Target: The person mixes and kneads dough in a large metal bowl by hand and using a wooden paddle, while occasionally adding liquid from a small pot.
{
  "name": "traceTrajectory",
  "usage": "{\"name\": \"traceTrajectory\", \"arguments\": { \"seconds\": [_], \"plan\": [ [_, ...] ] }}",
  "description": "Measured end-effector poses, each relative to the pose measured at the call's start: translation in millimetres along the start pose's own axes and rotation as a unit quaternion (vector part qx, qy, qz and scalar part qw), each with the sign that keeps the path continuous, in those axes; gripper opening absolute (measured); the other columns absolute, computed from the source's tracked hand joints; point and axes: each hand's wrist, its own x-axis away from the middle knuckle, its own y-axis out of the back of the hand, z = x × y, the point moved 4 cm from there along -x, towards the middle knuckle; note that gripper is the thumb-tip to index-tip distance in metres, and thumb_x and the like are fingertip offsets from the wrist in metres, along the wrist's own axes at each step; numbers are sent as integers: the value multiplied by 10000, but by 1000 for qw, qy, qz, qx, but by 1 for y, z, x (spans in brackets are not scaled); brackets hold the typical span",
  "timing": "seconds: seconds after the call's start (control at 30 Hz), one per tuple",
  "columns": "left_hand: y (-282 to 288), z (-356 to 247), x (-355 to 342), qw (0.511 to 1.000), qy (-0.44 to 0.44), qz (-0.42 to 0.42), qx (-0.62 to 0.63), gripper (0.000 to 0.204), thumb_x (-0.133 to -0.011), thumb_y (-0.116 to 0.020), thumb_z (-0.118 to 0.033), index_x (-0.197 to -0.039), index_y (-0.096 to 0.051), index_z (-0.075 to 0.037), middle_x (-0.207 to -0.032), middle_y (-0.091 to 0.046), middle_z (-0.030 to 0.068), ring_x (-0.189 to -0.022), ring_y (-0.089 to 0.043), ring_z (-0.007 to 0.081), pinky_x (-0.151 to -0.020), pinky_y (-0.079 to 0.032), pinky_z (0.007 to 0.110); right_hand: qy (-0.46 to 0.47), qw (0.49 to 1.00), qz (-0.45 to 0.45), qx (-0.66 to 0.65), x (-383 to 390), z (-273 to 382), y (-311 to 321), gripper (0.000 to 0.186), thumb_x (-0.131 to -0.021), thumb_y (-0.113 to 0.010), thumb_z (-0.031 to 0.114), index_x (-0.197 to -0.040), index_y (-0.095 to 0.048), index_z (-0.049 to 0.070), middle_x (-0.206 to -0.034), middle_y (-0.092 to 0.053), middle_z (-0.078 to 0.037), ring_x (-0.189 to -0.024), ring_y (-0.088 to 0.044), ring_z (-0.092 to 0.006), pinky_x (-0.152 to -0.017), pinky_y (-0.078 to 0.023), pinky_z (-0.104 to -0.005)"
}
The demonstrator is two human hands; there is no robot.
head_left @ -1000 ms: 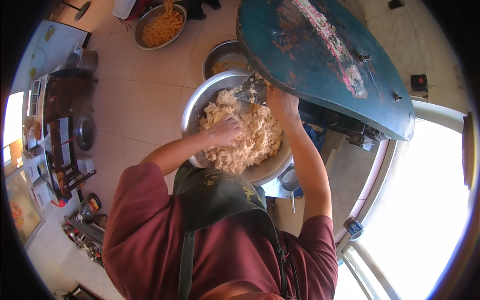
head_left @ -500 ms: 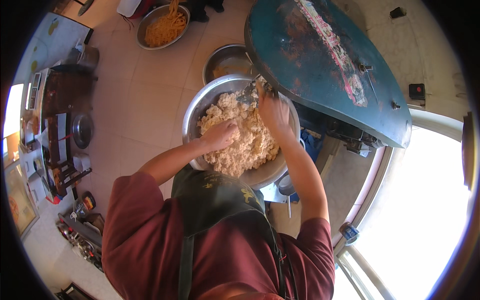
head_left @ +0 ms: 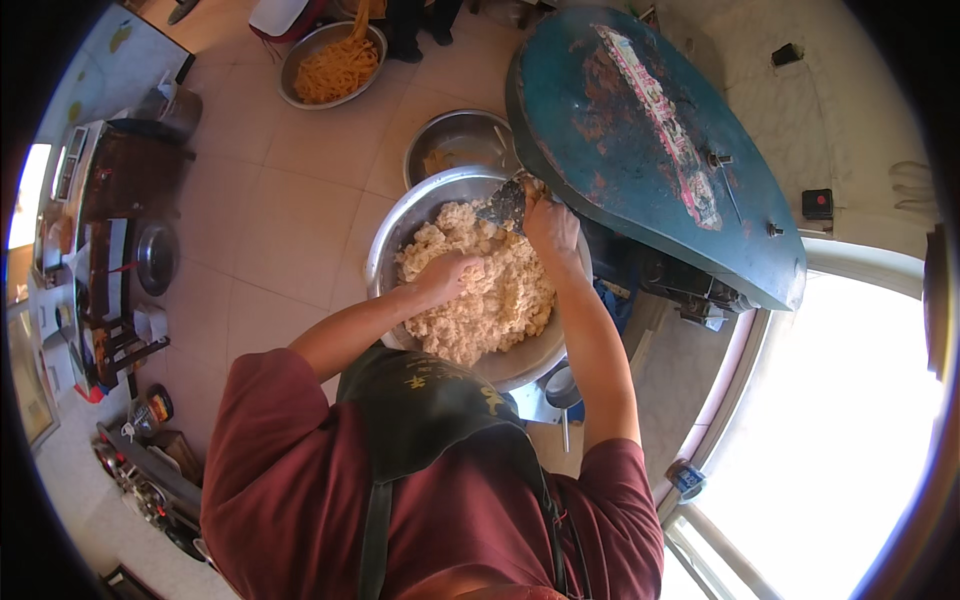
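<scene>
A large metal basin (head_left: 383, 243) in front of me holds a pale, crumbly dough (head_left: 495, 315). My left hand (head_left: 448, 278) rests on the dough at the left, its fingers curled downward and closed; what lies inside them is hidden. At the far right rim, my right hand (head_left: 552, 225) grips a scraper (head_left: 503, 205) with a flat, dark blade flecked with dough. That blade hangs over the far part of the basin, next to the edge of a green machine housing (head_left: 590, 120).
The worn green housing overhangs the basin's right side. Beyond stand another metal basin (head_left: 413, 160) and a bowl of orange strips (head_left: 337, 70), with a person's dark-clad legs (head_left: 408, 30) nearby. A small pan (head_left: 562, 388) sits at the right. Shelving (head_left: 130, 190) lines the left.
The scraper blade has turned more upright near the far rim, with my right hand still on it. My left hand has shifted slightly over the dough. The whole view has moved a little.
</scene>
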Motion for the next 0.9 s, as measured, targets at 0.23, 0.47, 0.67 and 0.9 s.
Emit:
{"name": "traceTrajectory", "arguments": {
  "seconds": [0.23, 0.47, 0.67, 0.9],
  "plan": [
    [-49, 59, 2, 972, -42, -106, 205, 411, -788, -629, 22, -1192, -581, -35, -1093, -626, 144, -1022, -599, 281, -883, -507, 419, 36, 997, 62, 1, -2, 10, -6, 291, -953, -530, 312, -942, -690, 69, -856, -713, -166, -725, -703, -325, -606, -565, -442],
    [-24, 36, -11, 991, 22, -82, 107, 673, -669, -689, -13, -1326, -541, -1, -1088, -644, 230, -912, -632, 301, -799, -524, 417, -11, 993, 87, 81, 28, -24, 13, 364, -977, -501, 290, -852, -700, 12, -876, -705, -217, -827, -698, -375, -718, -562, -487],
    [-24, 26, -14, 983, 8, -42, 178, 716, -613, -805, -84, -1283, -572, 10, -939, -684, 168, -820, -633, 237, -725, -513, 387, 4, 999, 36, 28, 2, 10, 21, 400, -981, -498, 300, -776, -656, -5, -790, -695, -229, -754, -694, -395, -685, -561, -504],
    [-29, 38, -13, 988, 12, -124, 93, 667, -657, -765, -78, -1281, -561, 38, -1112, -642, 286, -985, -650, 336, -846, -517, 401, 12, 997, 60, 42, -8, 14, 15, 394, -967, -535, 309, -767, -678, 1, -781, -696, -222, -760, -699, -384, -688, -562, -497]
  ]
}}
